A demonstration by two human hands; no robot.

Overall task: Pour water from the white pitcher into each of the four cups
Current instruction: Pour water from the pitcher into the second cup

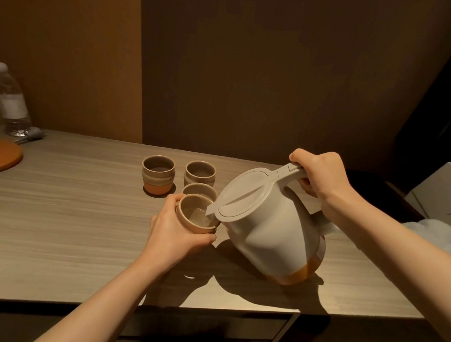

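Left grip (pixel 175 228) wraps cup (pixel 196 214), lifted to spout; right grip (pixel 318 171) clasps handle, tilting pitcher (pixel 266 223) over desk (pixel 60 208) to limit spillage.

One head-worn wide-angle view looks forward and down from behind and above both hands, close over the right hand (pixel 320 172) and left hand (pixel 174 223).

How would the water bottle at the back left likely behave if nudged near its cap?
The bottle stands tall on a narrow base, so it would probably tip rather than slide. It looks like thin clear plastic, likely light and slightly squashy. Being round, it may roll once down.
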